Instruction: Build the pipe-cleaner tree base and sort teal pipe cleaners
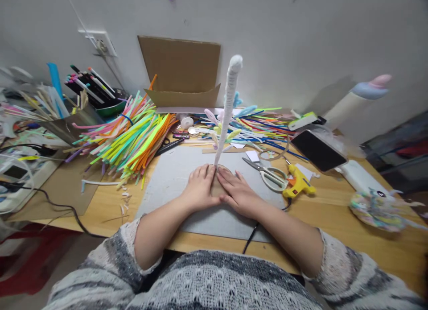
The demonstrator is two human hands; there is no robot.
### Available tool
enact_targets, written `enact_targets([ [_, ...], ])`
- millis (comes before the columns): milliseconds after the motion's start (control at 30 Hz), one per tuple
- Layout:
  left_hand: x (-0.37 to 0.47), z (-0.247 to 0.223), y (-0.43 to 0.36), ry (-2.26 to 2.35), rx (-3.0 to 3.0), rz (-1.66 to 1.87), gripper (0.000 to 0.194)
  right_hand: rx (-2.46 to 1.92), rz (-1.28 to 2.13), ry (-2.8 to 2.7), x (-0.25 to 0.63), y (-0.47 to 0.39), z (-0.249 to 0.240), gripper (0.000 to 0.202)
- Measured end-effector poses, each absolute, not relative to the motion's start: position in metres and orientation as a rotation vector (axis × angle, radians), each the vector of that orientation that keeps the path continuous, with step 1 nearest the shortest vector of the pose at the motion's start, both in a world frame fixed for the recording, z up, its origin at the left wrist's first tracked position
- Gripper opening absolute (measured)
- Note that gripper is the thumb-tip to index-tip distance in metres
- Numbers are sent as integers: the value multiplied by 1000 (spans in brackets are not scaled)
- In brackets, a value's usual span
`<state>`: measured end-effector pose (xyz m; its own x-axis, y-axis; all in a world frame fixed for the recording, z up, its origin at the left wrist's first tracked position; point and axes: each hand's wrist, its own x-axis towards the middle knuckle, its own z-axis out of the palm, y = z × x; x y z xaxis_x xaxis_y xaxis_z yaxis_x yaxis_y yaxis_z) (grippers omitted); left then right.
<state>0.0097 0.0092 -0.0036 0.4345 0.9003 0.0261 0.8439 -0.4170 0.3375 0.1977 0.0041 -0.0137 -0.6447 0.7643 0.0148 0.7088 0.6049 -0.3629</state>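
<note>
Both my hands lie flat on a round brown cardboard base [217, 187] on the grey board [167, 180]. My left hand [199, 188] presses its left side, fingers stretched out. From the right, my right hand [240, 192] covers the other side, fingers stretched and thumb near the left thumb. Between my fingertips a white fuzzy stem [229, 96], wrapped in pipe cleaner, stands nearly upright from the base, its thick top bent slightly. Its foot is partly hidden by my fingers.
Scissors [272, 178] and a yellow glue gun [299, 183] lie right of my hands. A bundle of coloured pipe cleaners [127, 136] stands left; more pipe cleaners [261, 127] lie behind. A phone [317, 149] lies farther right. Folded cardboard [180, 64] leans on the wall.
</note>
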Motion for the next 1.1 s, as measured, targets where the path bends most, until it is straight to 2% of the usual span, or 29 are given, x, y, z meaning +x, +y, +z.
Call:
enact_targets([
  [667,10,-6,10,1532,2482,308,98,-1448,436,-2668,180,8,-1,66],
  [900,9,-7,11,1539,2456,364,94,-1356,393,-2612,179,8,-2,64],
  [967,7,-8,10,1529,2427,380,97,-1337,401,-2549,183,7,-1,59],
  [1100,1,-8,9,1505,2388,361,118,-1420,347,-2284,193,5,3,45],
])
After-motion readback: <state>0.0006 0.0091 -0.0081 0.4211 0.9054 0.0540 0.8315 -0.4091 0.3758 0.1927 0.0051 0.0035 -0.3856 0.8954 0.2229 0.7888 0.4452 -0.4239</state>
